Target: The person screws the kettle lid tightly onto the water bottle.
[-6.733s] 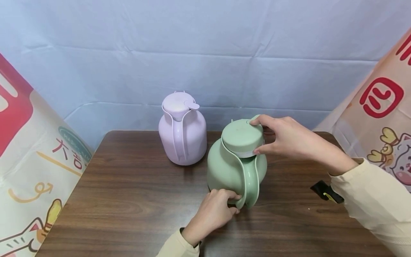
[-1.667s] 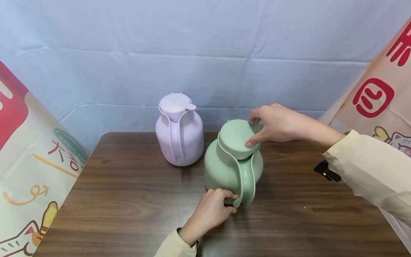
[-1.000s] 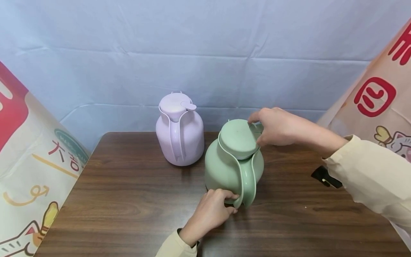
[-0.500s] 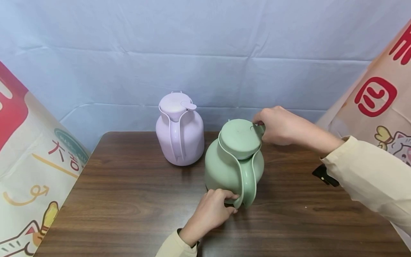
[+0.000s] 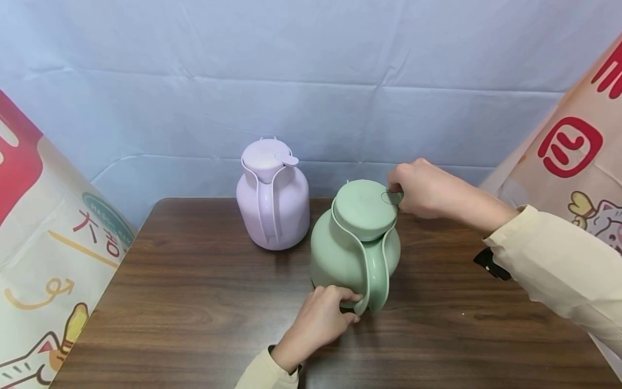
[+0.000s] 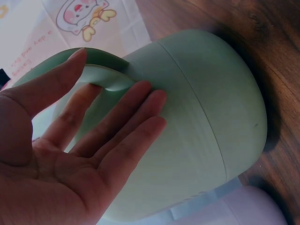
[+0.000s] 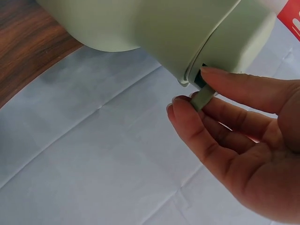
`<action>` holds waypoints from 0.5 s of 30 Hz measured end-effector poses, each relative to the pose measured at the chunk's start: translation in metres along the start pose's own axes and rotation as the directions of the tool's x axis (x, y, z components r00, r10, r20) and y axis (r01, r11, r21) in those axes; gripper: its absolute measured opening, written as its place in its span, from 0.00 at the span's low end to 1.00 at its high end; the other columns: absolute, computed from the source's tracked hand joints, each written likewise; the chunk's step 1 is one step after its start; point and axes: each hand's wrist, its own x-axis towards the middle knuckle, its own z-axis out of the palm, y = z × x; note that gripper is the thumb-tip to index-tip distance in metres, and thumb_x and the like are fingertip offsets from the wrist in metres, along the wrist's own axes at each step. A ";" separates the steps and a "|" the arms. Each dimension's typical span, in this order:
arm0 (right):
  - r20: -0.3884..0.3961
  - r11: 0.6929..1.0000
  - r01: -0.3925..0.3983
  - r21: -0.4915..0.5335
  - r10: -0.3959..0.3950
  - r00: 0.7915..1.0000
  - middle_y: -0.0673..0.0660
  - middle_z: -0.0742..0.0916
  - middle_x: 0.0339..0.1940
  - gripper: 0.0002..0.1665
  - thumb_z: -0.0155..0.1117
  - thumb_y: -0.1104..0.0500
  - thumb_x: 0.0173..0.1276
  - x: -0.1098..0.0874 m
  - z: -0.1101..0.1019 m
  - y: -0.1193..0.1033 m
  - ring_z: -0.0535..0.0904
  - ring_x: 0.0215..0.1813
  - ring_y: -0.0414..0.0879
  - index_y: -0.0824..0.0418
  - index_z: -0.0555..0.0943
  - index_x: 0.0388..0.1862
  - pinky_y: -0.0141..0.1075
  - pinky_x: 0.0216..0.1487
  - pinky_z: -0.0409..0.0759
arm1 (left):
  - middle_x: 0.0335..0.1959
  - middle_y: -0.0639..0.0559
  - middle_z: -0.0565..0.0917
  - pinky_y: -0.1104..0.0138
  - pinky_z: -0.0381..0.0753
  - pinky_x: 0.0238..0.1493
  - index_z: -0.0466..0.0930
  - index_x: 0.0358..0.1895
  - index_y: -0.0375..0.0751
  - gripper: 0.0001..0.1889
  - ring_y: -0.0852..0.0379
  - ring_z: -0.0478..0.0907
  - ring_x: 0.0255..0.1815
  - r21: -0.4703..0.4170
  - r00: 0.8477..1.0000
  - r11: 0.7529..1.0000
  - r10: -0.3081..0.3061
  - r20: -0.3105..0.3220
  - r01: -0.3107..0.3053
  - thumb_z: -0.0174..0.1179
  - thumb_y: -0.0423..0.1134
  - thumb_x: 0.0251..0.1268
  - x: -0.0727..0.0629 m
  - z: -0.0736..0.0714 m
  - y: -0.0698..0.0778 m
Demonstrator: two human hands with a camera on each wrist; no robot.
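A green thermos jug [image 5: 335, 259] stands on the table, its handle [image 5: 376, 273] towards me. My left hand [image 5: 319, 319] pinches the handle's lower edge between thumb and index finger. In the left wrist view the other fingers [image 6: 136, 122] of that hand lie nearly straight along the jug's body. The round green lid [image 5: 365, 208] sits in the jug's neck. At its right side my right hand [image 5: 427, 189] pinches a small lever tab [image 7: 203, 97] between thumb and curled fingers; a dark slot shows beside the tab in the right wrist view.
A lilac thermos jug [image 5: 274, 210] of similar shape stands left of the green one, its tab pointing right. Pale cloth [image 5: 291, 70] hangs behind the brown wooden table [image 5: 194, 302]. Printed sheets flank both sides. A black strap [image 5: 491, 263] hangs below the right sleeve.
A white band under the green lid, visible earliest, no longer shows; the lid sits lower. My right hand has moved from the lid's top and rim to its tab. The left hand keeps its grip.
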 end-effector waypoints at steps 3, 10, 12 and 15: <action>-0.001 1.000 0.008 -0.009 -0.008 1.000 0.51 0.73 0.17 0.13 0.53 0.77 0.39 0.000 0.000 0.000 0.65 0.23 0.47 0.59 0.74 0.15 0.37 0.24 0.66 | 0.36 0.62 0.84 0.73 0.73 0.29 0.86 0.38 0.48 0.14 0.71 0.72 0.25 -0.004 1.000 1.000 -0.004 0.003 0.004 0.71 0.36 0.42 0.000 0.000 0.000; 0.014 1.000 0.001 -0.021 -0.001 1.000 0.51 0.75 0.17 0.12 0.59 0.75 0.39 0.001 -0.002 0.001 0.67 0.22 0.47 0.58 0.76 0.14 0.38 0.24 0.69 | 0.36 0.62 0.84 0.72 0.74 0.31 0.86 0.39 0.48 0.14 0.67 0.76 0.29 0.000 1.000 1.000 -0.003 0.003 0.003 0.71 0.36 0.43 0.000 0.000 0.000; 0.019 1.000 -0.005 -0.024 0.006 1.000 0.51 0.77 0.18 0.11 0.62 0.74 0.39 0.001 -0.002 0.001 0.68 0.23 0.47 0.58 0.78 0.15 0.39 0.25 0.70 | 0.36 0.62 0.84 0.71 0.74 0.31 0.86 0.38 0.48 0.14 0.66 0.77 0.31 0.000 1.000 1.000 -0.001 0.003 0.001 0.71 0.36 0.43 0.000 0.000 0.000; 0.025 1.000 -0.008 -0.028 0.009 1.000 0.50 0.74 0.16 0.11 0.62 0.73 0.38 0.001 -0.001 0.001 0.67 0.22 0.46 0.58 0.75 0.12 0.38 0.24 0.69 | 0.36 0.62 0.84 0.71 0.75 0.32 0.86 0.38 0.48 0.14 0.65 0.78 0.32 0.002 1.000 1.000 0.000 0.002 -0.001 0.71 0.36 0.43 0.000 0.000 0.000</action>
